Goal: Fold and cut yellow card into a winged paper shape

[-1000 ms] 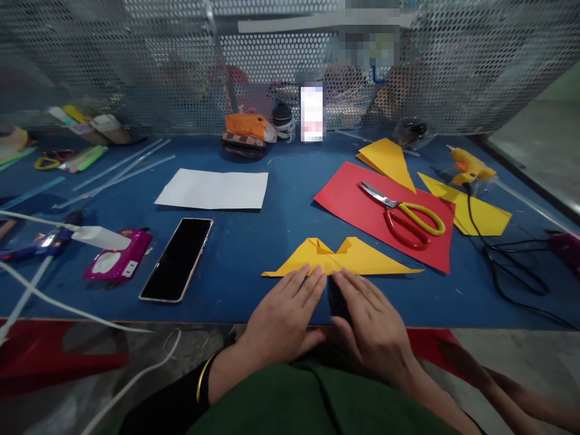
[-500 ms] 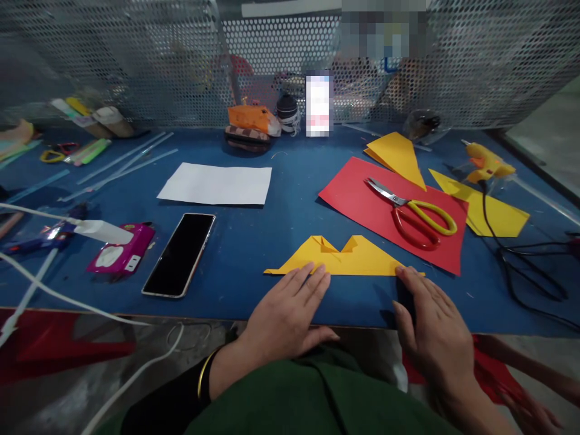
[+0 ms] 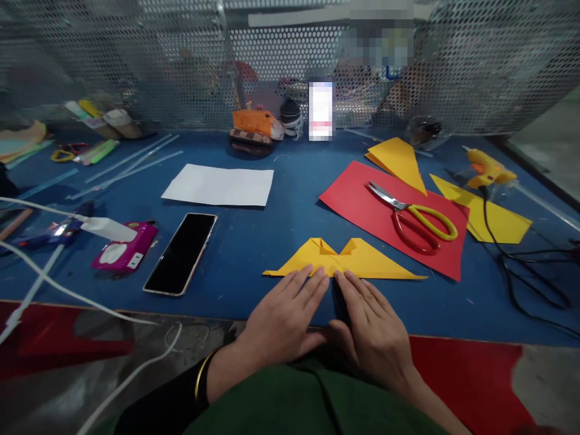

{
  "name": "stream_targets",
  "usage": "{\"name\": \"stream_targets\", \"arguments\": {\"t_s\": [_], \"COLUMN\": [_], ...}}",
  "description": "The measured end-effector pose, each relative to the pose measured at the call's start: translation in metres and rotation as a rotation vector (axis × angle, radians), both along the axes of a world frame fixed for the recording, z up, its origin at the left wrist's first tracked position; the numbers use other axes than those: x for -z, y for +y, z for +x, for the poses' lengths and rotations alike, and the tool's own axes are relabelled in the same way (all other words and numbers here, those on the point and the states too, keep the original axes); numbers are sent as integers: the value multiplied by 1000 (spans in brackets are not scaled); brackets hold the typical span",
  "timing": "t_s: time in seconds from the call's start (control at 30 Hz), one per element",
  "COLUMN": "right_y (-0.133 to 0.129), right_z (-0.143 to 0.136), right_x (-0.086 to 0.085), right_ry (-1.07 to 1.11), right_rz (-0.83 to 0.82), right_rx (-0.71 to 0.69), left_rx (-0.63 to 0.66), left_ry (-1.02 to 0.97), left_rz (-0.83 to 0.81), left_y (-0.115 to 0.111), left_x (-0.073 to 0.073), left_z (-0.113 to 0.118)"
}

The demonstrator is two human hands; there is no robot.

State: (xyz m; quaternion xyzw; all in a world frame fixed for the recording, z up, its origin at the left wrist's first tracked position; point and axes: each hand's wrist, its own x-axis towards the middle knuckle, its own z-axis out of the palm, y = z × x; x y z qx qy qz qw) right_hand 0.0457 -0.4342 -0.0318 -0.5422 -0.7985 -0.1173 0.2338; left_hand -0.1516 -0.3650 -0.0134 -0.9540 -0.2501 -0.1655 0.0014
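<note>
A folded yellow paper (image 3: pixel 308 257) lies flat near the front edge of the blue table, with a V-shaped notch in its top edge and thin points at both sides. The fingertips of my left hand (image 3: pixel 287 314) press on its lower edge, left of the middle; the fingers are stretched out. Beside it, my right hand (image 3: pixel 374 320) touches the same lower edge near the middle, fingers extended and thumb apart. Neither hand grasps anything. To the right, a red paper sheet (image 3: pixel 348 187) carries scissors (image 3: pixel 401 208) with one red and one yellow handle.
A black-screened phone (image 3: pixel 181 254), a white paper (image 3: pixel 220 185) and a purple power strip (image 3: pixel 124 248) lie to the left. More yellow paper (image 3: pixel 396 160) and a yellow glue gun (image 3: pixel 489 169) are at right. A lit phone (image 3: pixel 320 112) stands against the mesh panel (image 3: pixel 281 48).
My right hand has slid left along the paper's lower edge, from its right end to the middle, close to my left hand. My left hand stays put on the paper.
</note>
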Motion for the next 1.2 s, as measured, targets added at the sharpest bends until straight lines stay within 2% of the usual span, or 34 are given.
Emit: {"name": "stream_targets", "arguments": {"t_s": [0.13, 0.33, 0.47, 0.57, 0.7, 0.8, 0.93, 1.1, 1.2], "right_y": [-5, -20, -22, -15, -1, 4, -2, -16, -23], "right_z": [20, 60, 62, 44, 11, 3, 23, 64, 76], "right_x": [4, 13, 7, 0, -2, -1, 3, 10, 12], "right_ry": [27, -18, -2, 9, -2, 5, 21, -12, 9], "right_rz": [45, 1, -8, 1, -20, -13, 29, -6, -29], "right_rx": [81, 240, 351, 266, 13, -28, 91, 250, 358], "left_rx": [-1, 2, -1, -1, 0, -3, 1, 8, 11], "left_ry": [4, 9, 10, 3, -23, -36, -22, -11, -14], "left_rz": [-5, -25, -49, -62, -43, -46, -56, -49, -52], "left_y": [1, 1, 0, -1, -1, 0, 1, 3, 3], "left_x": [-1, 0, 0, -1, -2, -2, -3, -1, 0], "left_z": [0, -1, 0, 1, 3, 2, 1, 0, 0]}}
